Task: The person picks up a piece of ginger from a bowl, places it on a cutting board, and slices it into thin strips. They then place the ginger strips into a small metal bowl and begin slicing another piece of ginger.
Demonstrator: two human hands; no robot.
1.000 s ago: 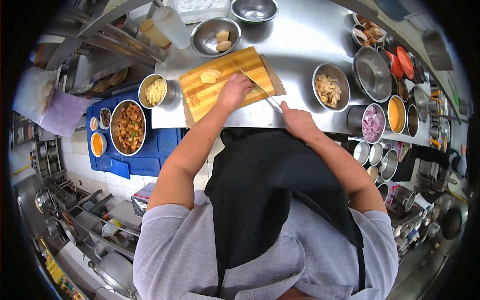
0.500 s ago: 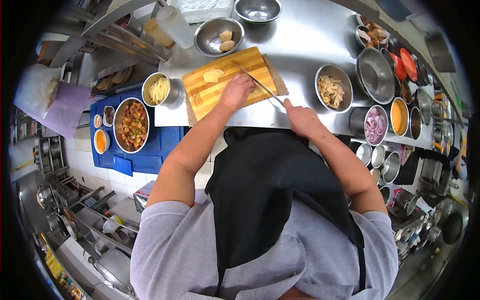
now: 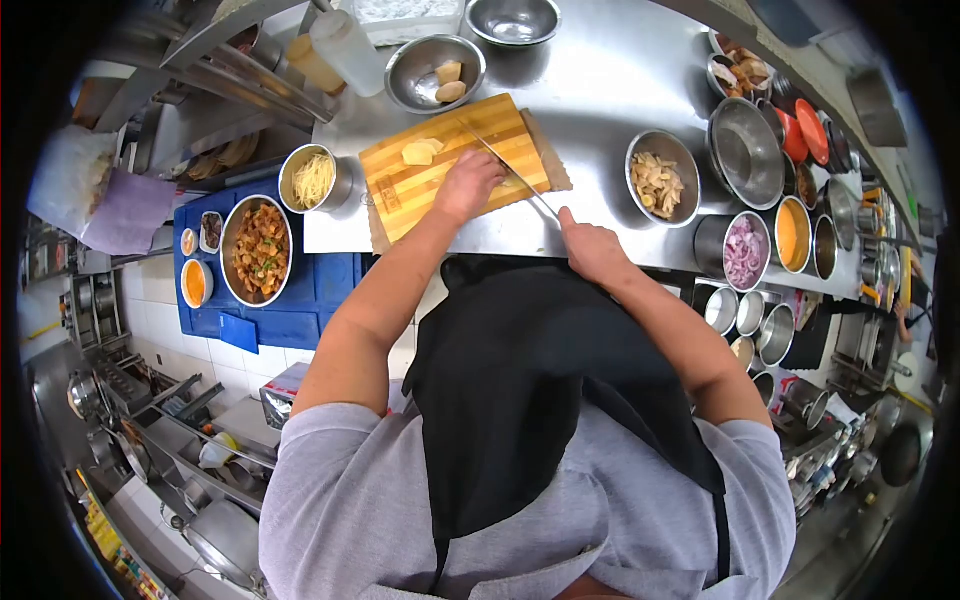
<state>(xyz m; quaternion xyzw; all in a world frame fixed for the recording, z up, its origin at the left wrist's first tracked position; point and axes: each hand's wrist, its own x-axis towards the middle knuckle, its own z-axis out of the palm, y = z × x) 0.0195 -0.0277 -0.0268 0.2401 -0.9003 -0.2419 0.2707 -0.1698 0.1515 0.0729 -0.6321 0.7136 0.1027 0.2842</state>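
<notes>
Cutting board: yellow-and-tan striped wooden rectangle, lying tilted on the shiny steel counter, a brown sheet showing from under it. Take its middle as the clock's centre, 12 at the top.
Knife: long thin steel knife, slanting across the board, tip toward 12, handle end toward 4.
Left hand: bare left hand on the board just right of centre, fingers bunched together beside the blade; I can't tell what they pinch.
Right hand: bare right hand at 4 o'clock, wrapped around the handle, which it hides.
Slices: flat pale-yellow slices, on the board toward 10.
Changed: against half a second ago, the right hand sits slightly nearer the counter's front edge; the slices haven't moved on the board.
Writing: a dark stamp at the board's 8 o'clock corner, too small for me to read.
Round about: round steel bowl with two pale chunks at 12; steel bowl of beige cut pieces at 3; steel pot of pale-yellow shreds at 9.
</notes>
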